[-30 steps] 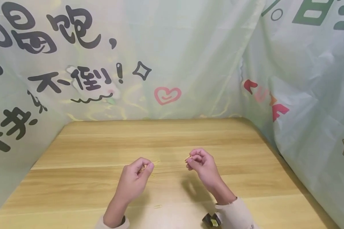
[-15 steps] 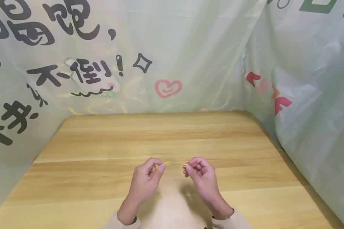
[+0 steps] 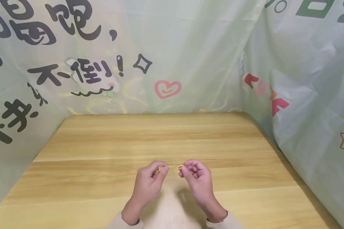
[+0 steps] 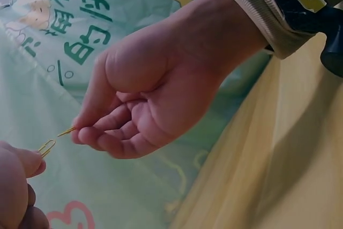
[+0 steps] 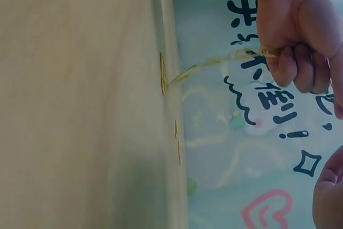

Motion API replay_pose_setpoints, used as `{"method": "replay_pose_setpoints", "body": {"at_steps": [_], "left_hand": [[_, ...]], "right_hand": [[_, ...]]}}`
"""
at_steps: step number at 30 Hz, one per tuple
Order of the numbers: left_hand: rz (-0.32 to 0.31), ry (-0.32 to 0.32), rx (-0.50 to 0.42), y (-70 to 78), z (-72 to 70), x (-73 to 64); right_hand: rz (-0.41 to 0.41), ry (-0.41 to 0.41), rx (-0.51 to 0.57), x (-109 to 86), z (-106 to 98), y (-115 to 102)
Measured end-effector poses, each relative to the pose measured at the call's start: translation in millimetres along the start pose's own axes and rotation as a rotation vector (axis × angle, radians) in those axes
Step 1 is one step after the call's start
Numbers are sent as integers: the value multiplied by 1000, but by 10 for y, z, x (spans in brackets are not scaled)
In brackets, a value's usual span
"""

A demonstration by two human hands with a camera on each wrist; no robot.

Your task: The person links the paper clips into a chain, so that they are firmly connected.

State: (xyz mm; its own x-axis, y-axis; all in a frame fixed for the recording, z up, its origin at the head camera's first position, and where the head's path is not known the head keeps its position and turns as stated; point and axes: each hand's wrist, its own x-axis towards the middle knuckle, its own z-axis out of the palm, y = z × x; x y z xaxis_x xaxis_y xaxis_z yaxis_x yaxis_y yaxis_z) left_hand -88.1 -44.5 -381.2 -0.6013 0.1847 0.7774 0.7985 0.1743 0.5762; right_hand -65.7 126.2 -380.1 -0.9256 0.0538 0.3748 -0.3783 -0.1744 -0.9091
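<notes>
My left hand [image 3: 149,179] pinches a yellow paper clip [image 4: 48,147] between thumb and fingers, its looped end sticking out toward the right. From that hand a chain of yellow paper clips [image 5: 220,59] trails down to the table in the right wrist view. Just across a small gap, my right hand [image 3: 197,178] pinches another paper clip [image 3: 180,167] by thumb and fingertip, its end pointing at the left hand's clip. Both hands are raised over the middle of the wooden table [image 3: 103,140].
Loose yellow paper clips [image 5: 163,73] lie on the tabletop in the right wrist view. Printed green cloth [image 3: 200,47] hangs behind the table and along its sides. A black wrist mount [image 4: 300,4] sits on the right sleeve.
Both hands have come together from well apart, bringing the two paper clips nearly end to end. Each hand has kept its clip throughout.
</notes>
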Motion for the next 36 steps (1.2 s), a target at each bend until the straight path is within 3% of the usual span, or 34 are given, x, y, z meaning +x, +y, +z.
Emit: {"method": "replay_pose_setpoints", "body": {"at_steps": [9, 15, 27, 31, 36], "left_hand": [[-34, 2, -21, -5, 53, -26], [-84, -36, -68, 17, 57, -23], [-267, -116, -89, 37, 51, -68], [-253, -113, -79, 25, 60, -74], [-191, -94, -79, 4, 78, -69]], "right_hand": [[-11, -67, 109, -8, 15, 0], [-23, -99, 159, -9, 13, 1], [30, -37, 58, -18, 27, 47], [29, -42, 59, -22, 33, 50], [15, -74, 109, -24, 41, 38]]}}
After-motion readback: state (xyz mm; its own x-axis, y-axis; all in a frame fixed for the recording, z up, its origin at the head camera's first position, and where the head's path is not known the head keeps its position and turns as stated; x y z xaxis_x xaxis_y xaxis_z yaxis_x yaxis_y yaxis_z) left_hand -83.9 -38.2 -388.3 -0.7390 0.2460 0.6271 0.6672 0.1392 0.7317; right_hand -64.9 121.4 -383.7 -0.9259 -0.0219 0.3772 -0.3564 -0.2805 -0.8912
